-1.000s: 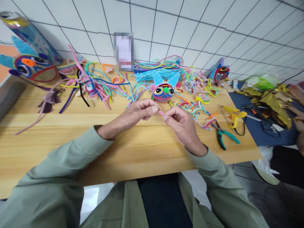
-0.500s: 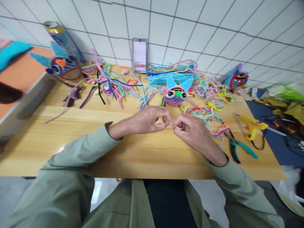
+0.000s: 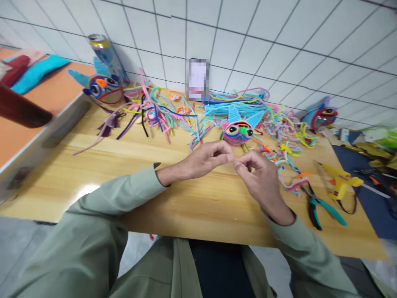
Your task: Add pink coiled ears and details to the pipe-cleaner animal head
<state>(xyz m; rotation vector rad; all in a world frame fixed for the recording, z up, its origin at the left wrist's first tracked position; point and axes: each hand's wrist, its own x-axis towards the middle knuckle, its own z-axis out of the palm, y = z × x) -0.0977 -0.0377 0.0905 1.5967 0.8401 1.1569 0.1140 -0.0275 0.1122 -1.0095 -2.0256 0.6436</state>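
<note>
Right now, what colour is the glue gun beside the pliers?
Yellow, clearest in the head view.

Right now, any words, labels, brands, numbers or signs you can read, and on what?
None readable.
Drinks can: printed, too blurred to read.
Phone: screen pixelated, unreadable.
Yellow glue gun: small markings, too small to read.

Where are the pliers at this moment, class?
In the head view, the pliers lie on the right side of the table, just left of the yellow glue gun.
</note>
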